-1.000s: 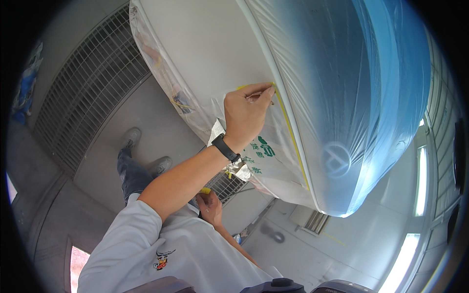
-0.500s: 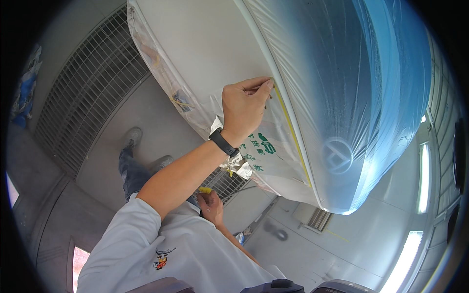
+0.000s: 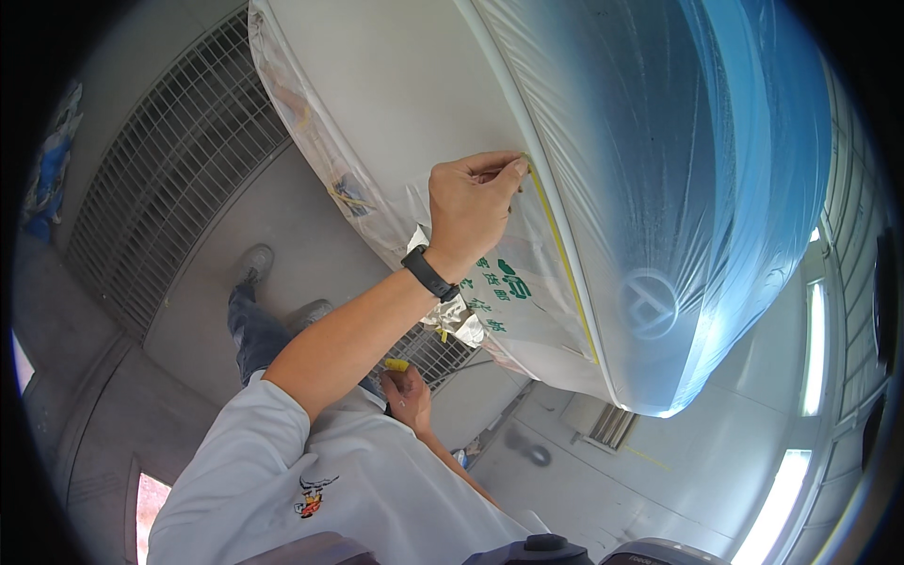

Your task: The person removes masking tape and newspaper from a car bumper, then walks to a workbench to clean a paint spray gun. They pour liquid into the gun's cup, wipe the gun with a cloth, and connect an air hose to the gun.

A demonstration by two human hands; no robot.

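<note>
My left hand point(image 3: 476, 202), a black band on its wrist, is closed in a pinch at the edge of a pale vehicle panel point(image 3: 414, 94). Its thumb and finger press on the upper end of a yellow tape strip point(image 3: 563, 247). Down from the fingertips, that strip runs beside a light trim edge and borders clear plastic film point(image 3: 527, 325) with green print. Low by my waist, my right hand point(image 3: 409, 400) is closed around a small yellow piece point(image 3: 396, 364), which looks like tape; the fingers partly hide it.
Wrinkled clear film covers the blue vehicle body point(image 3: 640, 113) on the right. Crumpled silvery paper point(image 3: 460, 323) hangs by my left wrist. Floor grating point(image 3: 160, 179) lies at the left, near my shoes point(image 3: 254, 263). Bright light panels point(image 3: 774, 508) line the right wall.
</note>
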